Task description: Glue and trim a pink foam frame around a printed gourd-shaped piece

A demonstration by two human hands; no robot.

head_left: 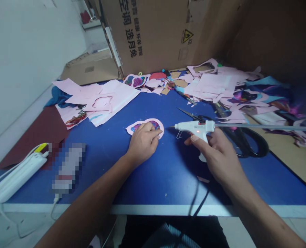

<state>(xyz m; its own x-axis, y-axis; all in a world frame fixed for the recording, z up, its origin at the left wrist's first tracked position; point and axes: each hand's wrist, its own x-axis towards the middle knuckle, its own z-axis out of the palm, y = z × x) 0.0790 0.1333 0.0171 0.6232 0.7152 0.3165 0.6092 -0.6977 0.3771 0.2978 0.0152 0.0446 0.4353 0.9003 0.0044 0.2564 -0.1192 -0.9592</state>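
My left hand [143, 141] rests on a pink-edged, purple-and-blue paper cutout [156, 124] lying on the blue table [168, 172]. Its fingers are curled and press the piece down. My right hand [214, 151] grips the handle of a white hot glue gun [195, 127]. The nozzle points left toward the cutout, a short gap away. A long clear glue stick [266, 127] runs out of the gun's back to the right. The gun's black cord [198, 201] drops over the table's front edge.
Black scissors [242, 136] lie just right of the gun. Pink paper sheets and scraps [108, 98] pile up at the back left and back right [220, 86]. A white power strip [16, 175] sits front left. A large cardboard box [153, 34] stands behind.
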